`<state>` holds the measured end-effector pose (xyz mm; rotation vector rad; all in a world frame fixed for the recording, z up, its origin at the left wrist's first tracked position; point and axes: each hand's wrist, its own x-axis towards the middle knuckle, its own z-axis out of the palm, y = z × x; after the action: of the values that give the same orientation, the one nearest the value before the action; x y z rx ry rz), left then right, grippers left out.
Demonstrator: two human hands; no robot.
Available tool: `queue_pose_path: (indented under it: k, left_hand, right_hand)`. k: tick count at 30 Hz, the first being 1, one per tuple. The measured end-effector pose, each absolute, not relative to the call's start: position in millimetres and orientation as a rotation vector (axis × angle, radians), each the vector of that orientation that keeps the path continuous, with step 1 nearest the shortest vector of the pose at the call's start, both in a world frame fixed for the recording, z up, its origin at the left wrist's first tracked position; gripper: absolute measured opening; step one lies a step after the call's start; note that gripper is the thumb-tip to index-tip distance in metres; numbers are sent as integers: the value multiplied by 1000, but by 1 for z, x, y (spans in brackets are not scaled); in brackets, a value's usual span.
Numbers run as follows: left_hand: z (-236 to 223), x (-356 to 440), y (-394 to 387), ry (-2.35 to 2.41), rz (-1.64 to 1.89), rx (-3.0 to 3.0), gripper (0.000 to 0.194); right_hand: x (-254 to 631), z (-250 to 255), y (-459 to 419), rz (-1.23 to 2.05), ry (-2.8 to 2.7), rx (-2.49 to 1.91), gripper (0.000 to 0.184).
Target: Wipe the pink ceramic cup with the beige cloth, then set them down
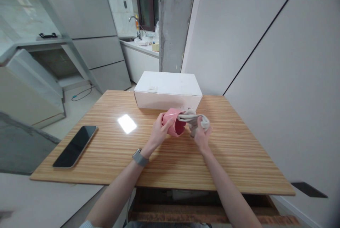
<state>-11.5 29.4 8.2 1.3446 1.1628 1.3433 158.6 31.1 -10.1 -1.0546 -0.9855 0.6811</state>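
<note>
My left hand (160,129) grips a pink cup-like container (172,115), tilted so that its open mouth faces right and toward me. In my right hand (202,135) is a bunched light grey cloth (191,118). Part of the cloth lies against the container's rim; whether it reaches inside I cannot tell. Both hands are held over the middle of the wooden table (111,157), close together. A watch sits on my left wrist.
A white box (169,85) stands at the table's far edge, just behind my hands. On the left side lies a black phone (75,146). Below the front edge shows an open drawer (180,211). A white wall rises on the right.
</note>
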Motion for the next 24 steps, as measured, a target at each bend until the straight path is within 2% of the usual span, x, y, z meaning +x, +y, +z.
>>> queue_pose_path:
  k: [4,7,10,14,20,24]
  left_hand:
    - [10,-14,37,1157,1412,1093,42]
    - [10,-11,38,930,1314,853,47]
    - [9,-5,32,704,1061,655,49]
    - [7,1,24,600,866,516,54]
    - [7,-3,28,724,918,470,41]
    - [4,-3,32,767,1000,419,42]
  right_hand:
    - [179,-6,52,615,-508,-1090,33]
    - [183,-2,59,976,-387,-951,36]
    - [173,3,51,1337,-450,-844,36]
    - [159,9,35,1619,-653,-830,38]
    - [157,1,35,1633,-756,-834,42]
    - [148,-13,40,1450,-822,-838,41]
